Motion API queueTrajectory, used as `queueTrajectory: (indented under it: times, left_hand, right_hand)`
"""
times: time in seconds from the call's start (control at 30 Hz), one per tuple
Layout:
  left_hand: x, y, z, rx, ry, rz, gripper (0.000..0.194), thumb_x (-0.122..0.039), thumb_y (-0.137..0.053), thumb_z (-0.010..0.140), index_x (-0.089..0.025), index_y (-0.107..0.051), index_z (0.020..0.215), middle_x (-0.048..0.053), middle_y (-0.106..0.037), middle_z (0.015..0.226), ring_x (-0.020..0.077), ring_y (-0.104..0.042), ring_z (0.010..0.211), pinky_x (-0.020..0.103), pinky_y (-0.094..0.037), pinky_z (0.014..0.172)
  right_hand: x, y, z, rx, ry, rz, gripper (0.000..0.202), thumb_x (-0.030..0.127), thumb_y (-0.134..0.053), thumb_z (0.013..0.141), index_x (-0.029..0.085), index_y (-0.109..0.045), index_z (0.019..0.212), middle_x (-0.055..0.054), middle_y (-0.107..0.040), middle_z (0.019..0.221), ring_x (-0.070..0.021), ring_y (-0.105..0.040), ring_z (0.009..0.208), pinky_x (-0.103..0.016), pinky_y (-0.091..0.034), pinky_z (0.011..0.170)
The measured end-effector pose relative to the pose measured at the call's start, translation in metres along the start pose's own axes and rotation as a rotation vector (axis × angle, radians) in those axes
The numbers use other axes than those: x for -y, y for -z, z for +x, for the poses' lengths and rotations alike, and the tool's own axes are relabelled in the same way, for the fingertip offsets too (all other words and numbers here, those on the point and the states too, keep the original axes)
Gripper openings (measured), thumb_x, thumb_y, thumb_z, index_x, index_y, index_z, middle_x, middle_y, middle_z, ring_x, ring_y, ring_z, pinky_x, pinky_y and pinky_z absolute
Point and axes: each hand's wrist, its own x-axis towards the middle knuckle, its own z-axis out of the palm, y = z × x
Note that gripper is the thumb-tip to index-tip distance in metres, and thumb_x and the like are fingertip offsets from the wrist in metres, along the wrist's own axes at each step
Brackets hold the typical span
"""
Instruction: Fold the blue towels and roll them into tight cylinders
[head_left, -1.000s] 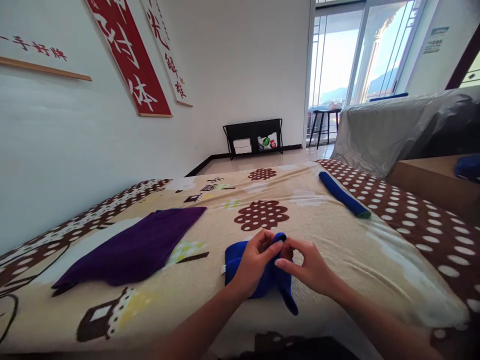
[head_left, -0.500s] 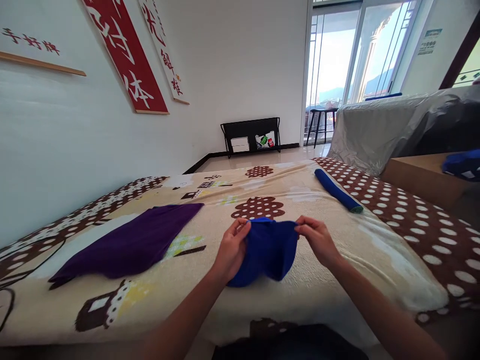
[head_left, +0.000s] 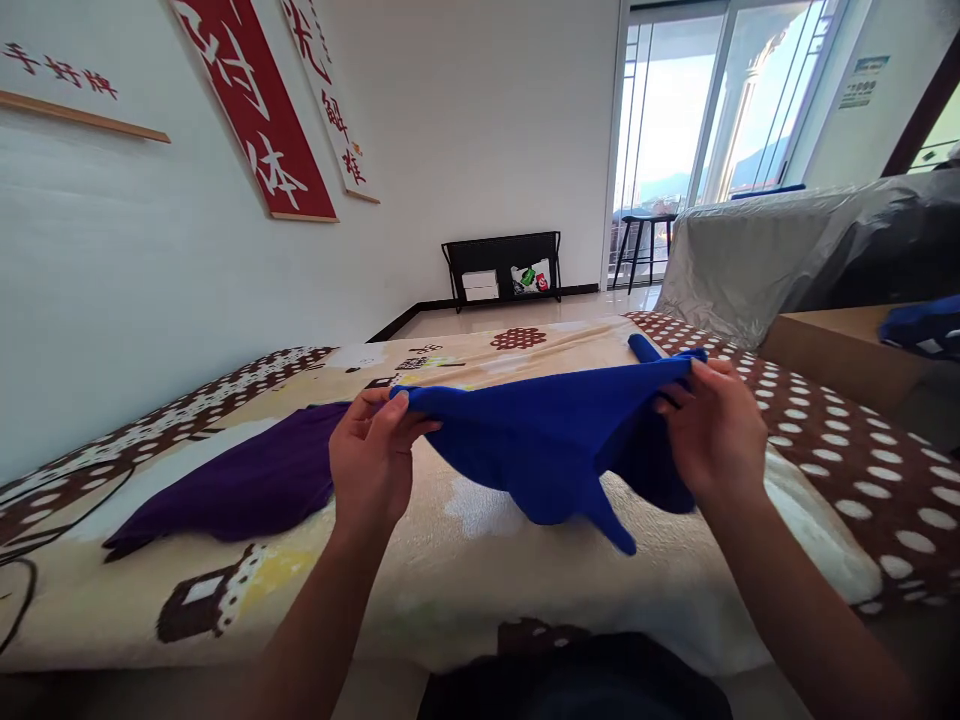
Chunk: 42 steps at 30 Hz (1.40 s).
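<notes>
A blue cloth (head_left: 525, 430) hangs in the air between my two hands, its top edge stretched and its lower part drooping in folds with one narrow tip. My left hand (head_left: 375, 450) pinches the cloth's left top corner. At the right end, my right hand (head_left: 712, 430) grips the other top corner. Left of my left hand, a purple cloth (head_left: 232, 490) lies spread on the patterned blanket (head_left: 420, 590). Behind the raised cloth, a rolled blue item (head_left: 643, 348) is mostly hidden, only its far end showing.
A plastic-covered piece of furniture (head_left: 727, 260) and a brown box-like surface (head_left: 832, 340) stand at the right, with dark blue fabric (head_left: 926, 328) on top. A black rack (head_left: 501, 270) is by the far wall. Dark cables (head_left: 30, 590) lie at the left edge.
Both hands have moved apart and up, stretching the bunched blue cloth wide. It now covers most of the rolled blue item, and my left hand overlaps the purple cloth.
</notes>
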Motion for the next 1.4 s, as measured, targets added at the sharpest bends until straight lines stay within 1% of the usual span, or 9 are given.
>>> queueTrajectory:
  times: [0.23, 0.37, 0.53, 0.77, 0.93, 1.07, 1.13, 1.27, 1.4]
  left_hand:
    - [-0.005, 0.006, -0.008, -0.179, -0.534, 0.382, 0.017, -0.031, -0.073, 0.08, -0.018, -0.062, 0.081, -0.004, -0.058, 0.068, 0.009, -0.053, 0.06, 0.022, -0.045, 0.061]
    - [0.021, 0.008, 0.017, -0.028, -0.466, 0.572, 0.021, -0.034, -0.068, 0.084, -0.018, -0.057, 0.077, -0.005, -0.048, 0.065, 0.0081, -0.043, 0.057, 0.021, -0.035, 0.055]
    - [0.072, -0.003, 0.074, 0.078, -0.323, 0.594, 0.021, -0.032, -0.062, 0.082, -0.018, -0.05, 0.07, -0.005, -0.045, 0.061, 0.0098, -0.042, 0.056, 0.022, -0.034, 0.054]
    - [0.067, -0.012, 0.099, -0.018, -0.535, 0.601, 0.021, -0.032, -0.059, 0.086, -0.02, -0.045, 0.076, -0.005, -0.041, 0.068, 0.0097, -0.04, 0.061, 0.022, -0.034, 0.06]
    - [0.089, 0.037, 0.037, 0.179, -0.362, 0.988, 0.02, -0.035, -0.052, 0.086, -0.02, -0.047, 0.074, -0.002, -0.051, 0.071, 0.0147, -0.05, 0.069, 0.026, -0.039, 0.068]
    - [0.111, 0.08, -0.026, 0.487, -0.197, 1.085, 0.02, -0.031, -0.062, 0.075, -0.02, -0.053, 0.061, -0.002, -0.056, 0.06, 0.0156, -0.052, 0.058, 0.028, -0.039, 0.061]
    - [0.116, 0.098, -0.039, 0.593, -0.138, 1.127, 0.023, -0.034, -0.061, 0.08, -0.021, -0.056, 0.061, -0.001, -0.06, 0.064, 0.0168, -0.056, 0.061, 0.028, -0.042, 0.062]
    - [0.126, 0.13, -0.014, 0.504, -0.119, 1.227, 0.029, -0.045, -0.05, 0.09, -0.021, -0.062, 0.081, 0.005, -0.067, 0.086, 0.0213, -0.063, 0.083, 0.033, -0.05, 0.08]
    - [0.148, 0.148, 0.029, 0.402, -0.122, 1.296, 0.031, -0.044, -0.05, 0.089, -0.019, -0.063, 0.101, 0.009, -0.065, 0.103, 0.0232, -0.063, 0.09, 0.039, -0.05, 0.09]
  right_hand:
    - [-0.003, 0.002, 0.003, -0.115, 0.618, -0.265, 0.016, 0.029, -0.075, 0.077, 0.021, -0.061, 0.074, 0.007, -0.053, 0.067, -0.0102, -0.054, 0.06, -0.026, -0.049, 0.058]
    - [-0.033, 0.019, 0.039, -0.111, 0.612, -0.509, 0.02, 0.034, -0.075, 0.077, 0.019, -0.063, 0.073, 0.006, -0.053, 0.065, -0.0098, -0.05, 0.06, -0.025, -0.042, 0.061]
    - [-0.071, 0.028, 0.095, -0.039, 0.375, -0.684, 0.022, 0.037, -0.071, 0.076, 0.017, -0.063, 0.074, 0.005, -0.052, 0.066, -0.011, -0.048, 0.063, -0.025, -0.04, 0.062]
    - [-0.055, 0.019, 0.105, -0.007, 0.737, -0.905, 0.026, 0.044, -0.065, 0.085, 0.018, -0.068, 0.08, -0.002, -0.061, 0.082, -0.0153, -0.057, 0.079, -0.029, -0.046, 0.074]
    - [-0.065, 0.083, 0.056, 0.181, 0.767, -1.132, 0.024, 0.042, -0.066, 0.086, 0.019, -0.068, 0.079, -0.004, -0.063, 0.085, -0.0181, -0.06, 0.082, -0.033, -0.047, 0.079]
    - [-0.077, 0.156, 0.021, 0.528, 0.507, -1.32, 0.022, 0.041, -0.062, 0.089, 0.022, -0.069, 0.08, -0.004, -0.067, 0.084, -0.0187, -0.062, 0.08, -0.033, -0.048, 0.077]
    - [-0.073, 0.185, 0.016, 0.55, 0.408, -1.355, 0.021, 0.041, -0.06, 0.091, 0.023, -0.07, 0.085, -0.003, -0.068, 0.088, -0.019, -0.064, 0.083, -0.033, -0.05, 0.08]
    - [-0.054, 0.233, 0.028, 0.393, 0.421, -1.515, 0.025, 0.043, -0.058, 0.089, 0.025, -0.068, 0.102, -0.005, -0.069, 0.099, -0.0228, -0.065, 0.09, -0.038, -0.051, 0.086]
    - [-0.047, 0.268, 0.042, 0.539, 0.374, -1.774, 0.047, 0.042, -0.06, 0.082, 0.026, -0.061, 0.126, -0.01, -0.065, 0.121, -0.0338, -0.058, 0.116, -0.05, -0.044, 0.099]
